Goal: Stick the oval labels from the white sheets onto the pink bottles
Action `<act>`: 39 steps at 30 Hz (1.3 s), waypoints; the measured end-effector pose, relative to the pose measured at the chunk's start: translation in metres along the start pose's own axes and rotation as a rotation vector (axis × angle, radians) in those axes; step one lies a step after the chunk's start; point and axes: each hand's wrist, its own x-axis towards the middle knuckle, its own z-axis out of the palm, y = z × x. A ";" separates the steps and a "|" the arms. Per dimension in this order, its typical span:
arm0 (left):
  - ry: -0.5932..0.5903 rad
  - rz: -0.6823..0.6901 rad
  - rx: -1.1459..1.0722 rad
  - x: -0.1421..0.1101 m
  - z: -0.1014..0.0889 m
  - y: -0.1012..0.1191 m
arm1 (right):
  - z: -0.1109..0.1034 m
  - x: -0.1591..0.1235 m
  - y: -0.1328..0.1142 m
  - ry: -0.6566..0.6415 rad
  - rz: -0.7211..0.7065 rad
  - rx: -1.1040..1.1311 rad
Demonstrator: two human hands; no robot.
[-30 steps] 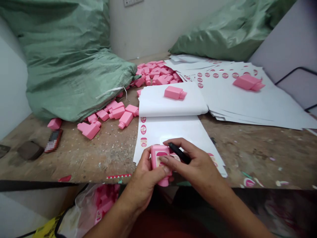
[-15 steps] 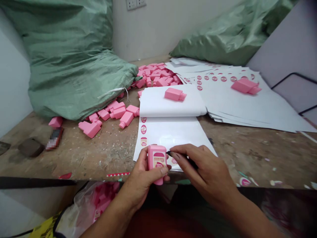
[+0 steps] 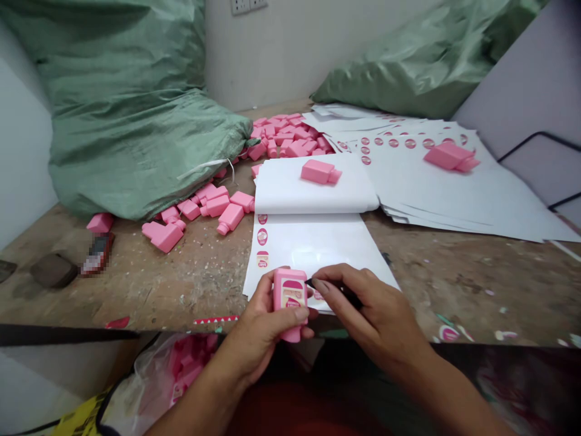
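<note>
My left hand (image 3: 267, 318) is closed around a small pink plastic bottle (image 3: 290, 278), its neck pointing down toward me. A white, magenta and cream label (image 3: 294, 295) lies on the bottle's front, its lower part under my thumb. In my right hand (image 3: 370, 306) is a slim black tool with a pointed tip (image 3: 310, 283); its kind cannot be made out, as the fingers cover most of it. That tip is close to the label's upper right edge; whether it touches is unclear. Beneath both hands lies a white sticker sheet (image 3: 318, 239) with round and rectangular labels along its edge.
Single bottles lie on the folded sheet (image 3: 320, 172) and on the sheet stack (image 3: 449, 156). More pink bottles (image 3: 288, 136) are heaped behind, beside a green sack (image 3: 145, 157). A phone-like object (image 3: 97, 253) rests at left. Below the table edge hangs a bag of bottles (image 3: 154, 375).
My right hand has drawn back rightward from the label and turned the black tool's tip toward the bottle. The left hand keeps hold of the bottle. Little differs over the last half second.
</note>
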 end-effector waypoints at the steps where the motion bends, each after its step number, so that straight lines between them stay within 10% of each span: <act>1: 0.000 -0.025 -0.043 0.000 0.000 0.001 | -0.001 -0.001 0.001 0.006 0.009 0.004; 16: 0.050 -0.091 -0.326 0.009 -0.002 0.001 | 0.003 -0.021 0.008 0.158 -0.365 -0.294; 34: -0.056 -0.346 -0.244 0.015 -0.007 0.002 | -0.002 -0.022 0.007 0.092 -0.454 -0.196; 39: -0.051 -0.340 -0.264 0.015 -0.005 0.004 | 0.001 -0.024 0.006 -0.063 -0.282 -0.008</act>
